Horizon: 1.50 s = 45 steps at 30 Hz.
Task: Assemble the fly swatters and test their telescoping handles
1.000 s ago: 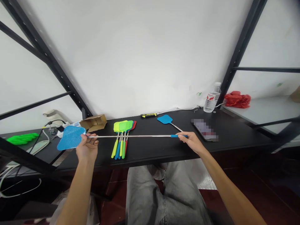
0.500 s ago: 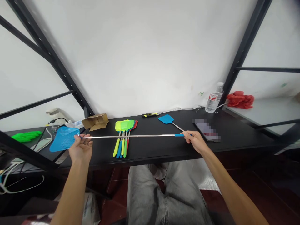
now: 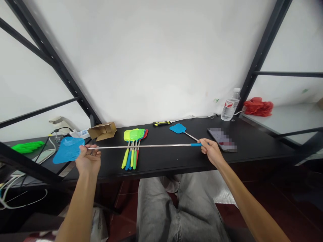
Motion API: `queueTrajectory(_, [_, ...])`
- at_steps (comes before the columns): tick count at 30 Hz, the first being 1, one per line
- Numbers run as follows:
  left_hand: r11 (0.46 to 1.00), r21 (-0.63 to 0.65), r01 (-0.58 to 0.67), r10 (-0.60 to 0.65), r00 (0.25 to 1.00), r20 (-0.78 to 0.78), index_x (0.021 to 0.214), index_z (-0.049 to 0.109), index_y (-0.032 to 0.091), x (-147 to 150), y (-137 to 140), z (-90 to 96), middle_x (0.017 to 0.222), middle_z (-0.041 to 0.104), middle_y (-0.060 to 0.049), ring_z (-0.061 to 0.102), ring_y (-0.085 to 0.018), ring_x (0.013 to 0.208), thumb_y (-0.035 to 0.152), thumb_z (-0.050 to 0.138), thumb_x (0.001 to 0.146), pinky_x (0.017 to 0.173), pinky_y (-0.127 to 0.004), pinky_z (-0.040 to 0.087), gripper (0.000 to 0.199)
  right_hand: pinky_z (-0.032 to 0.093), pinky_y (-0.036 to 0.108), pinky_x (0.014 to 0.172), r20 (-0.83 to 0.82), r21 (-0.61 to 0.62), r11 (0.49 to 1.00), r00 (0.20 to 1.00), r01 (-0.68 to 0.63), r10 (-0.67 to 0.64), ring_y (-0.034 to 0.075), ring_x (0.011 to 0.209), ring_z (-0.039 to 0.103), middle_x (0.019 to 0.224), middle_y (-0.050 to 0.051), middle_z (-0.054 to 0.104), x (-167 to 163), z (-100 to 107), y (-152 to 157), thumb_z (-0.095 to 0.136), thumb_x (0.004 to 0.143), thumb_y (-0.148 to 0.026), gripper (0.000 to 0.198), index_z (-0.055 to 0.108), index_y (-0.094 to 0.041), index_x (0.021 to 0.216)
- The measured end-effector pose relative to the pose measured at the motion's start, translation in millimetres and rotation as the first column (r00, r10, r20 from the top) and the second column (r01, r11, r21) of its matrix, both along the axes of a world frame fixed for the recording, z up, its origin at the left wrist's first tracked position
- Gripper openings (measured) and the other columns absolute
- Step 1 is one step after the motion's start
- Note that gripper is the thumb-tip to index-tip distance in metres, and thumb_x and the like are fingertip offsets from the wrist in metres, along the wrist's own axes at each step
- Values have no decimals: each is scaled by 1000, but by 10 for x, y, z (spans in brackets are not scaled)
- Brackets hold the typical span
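Note:
A fly swatter with a blue mesh head and a long thin metal shaft (image 3: 146, 146) stretches level across the desk between my two hands. My left hand (image 3: 87, 159) is closed on the shaft just beside the blue head (image 3: 69, 150), palm turned up. At the other end, my right hand (image 3: 211, 150) grips the blue handle (image 3: 195, 145). A second blue fly swatter (image 3: 178, 128) lies beyond, its shaft running to my right hand; its handle is hidden there, and I cannot tell whether the hand holds it too. Behind the long shaft rests a bunch of coloured fly swatters (image 3: 133, 144).
On the black desk (image 3: 161, 164) stand an open cardboard box (image 3: 102, 131) and a water bottle (image 3: 230, 106). A phone (image 3: 222, 139) lies at the right, and a black-and-yellow tool (image 3: 162, 123) by the wall. Black metal posts (image 3: 263, 50) frame both sides.
My right hand has moved slightly right, with the blue handle a little further from my left hand. The second blue swatter's head has shifted slightly left.

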<state>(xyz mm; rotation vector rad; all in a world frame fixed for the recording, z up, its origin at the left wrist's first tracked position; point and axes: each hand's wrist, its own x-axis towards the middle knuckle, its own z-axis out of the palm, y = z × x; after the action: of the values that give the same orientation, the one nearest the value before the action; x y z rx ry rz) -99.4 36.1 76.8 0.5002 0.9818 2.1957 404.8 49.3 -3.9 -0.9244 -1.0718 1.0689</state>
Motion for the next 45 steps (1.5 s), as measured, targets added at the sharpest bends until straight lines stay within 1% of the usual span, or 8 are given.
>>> queueTrajectory(7, [986, 7, 164, -163, 986, -32, 80, 60, 17, 568, 143, -6, 71, 66, -1, 61, -11, 61, 34, 52, 95, 55, -22, 44, 24, 20, 27, 49, 326, 27, 996, 943, -79, 66, 10, 50, 27, 52, -6, 32, -5, -23, -3, 55, 89, -58, 45, 68, -15, 84])
queueTrajectory(11, [982, 48, 183, -179, 981, -71, 80, 60, 18, 915, 248, -10, 75, 68, -2, 65, -13, 70, 40, 62, 89, 61, -23, 47, 24, 23, 27, 50, 352, 24, 998, 935, -61, 49, 10, 50, 29, 52, -5, 34, 22, -42, -7, 52, 89, -60, 49, 67, -15, 82])
queueTrajectory(16, [980, 69, 188, -181, 979, -95, 80, 59, 17, 939, 254, 36, 78, 71, -3, 67, -15, 73, 45, 64, 85, 63, -25, 48, 29, 22, 27, 50, 412, 23, 997, 909, -77, 61, 10, 49, 27, 51, -5, 31, 23, -46, -11, 48, 90, -63, 55, 67, -15, 73])
queueTrajectory(22, [944, 8, 331, -327, 936, -132, 81, 58, 16, 1432, 210, -74, 75, 71, -5, 68, -17, 72, 49, 70, 78, 60, -25, 48, 35, 21, 27, 52, 601, 15, 989, 792, -146, 108, 11, 49, 31, 51, -4, 33, -35, 26, -49, 41, 92, -64, 61, 73, -15, 75])
queueTrajectory(26, [927, 43, 373, -363, 920, -146, 81, 58, 17, 1805, 244, -131, 82, 74, -9, 69, -19, 74, 52, 67, 80, 61, -26, 48, 37, 22, 27, 52, 612, 25, 993, 787, -113, 74, 12, 49, 32, 50, -4, 33, -11, 21, -56, 39, 91, -65, 62, 71, -16, 72])
queueTrajectory(32, [917, 37, 397, -387, 909, -156, 83, 59, 17, 2007, 230, -231, 86, 75, -11, 70, -19, 77, 52, 65, 82, 61, -26, 49, 36, 24, 27, 54, 669, 50, 990, 740, -135, 67, 13, 52, 37, 53, -3, 38, -31, 29, -55, 38, 93, -63, 60, 69, -17, 70])
queueTrajectory(38, [878, -4, 479, -472, 863, -180, 84, 57, 17, 2386, 187, -397, 114, 71, -15, 71, -22, 86, 54, 64, 82, 63, -28, 52, 38, 24, 27, 54, 677, 45, 990, 732, -133, 68, 14, 53, 36, 53, -3, 36, -36, 29, -55, 36, 94, -62, 59, 69, -17, 72])
queueTrajectory(45, [823, -44, 567, -564, 806, -179, 87, 57, 18, 2779, 191, -500, 105, 74, -15, 71, -20, 80, 59, 60, 83, 58, -26, 51, 41, 24, 26, 53, 668, 59, 987, 741, -149, 72, 14, 52, 36, 52, -3, 37, -41, 17, -51, 36, 94, -62, 58, 67, -18, 72])
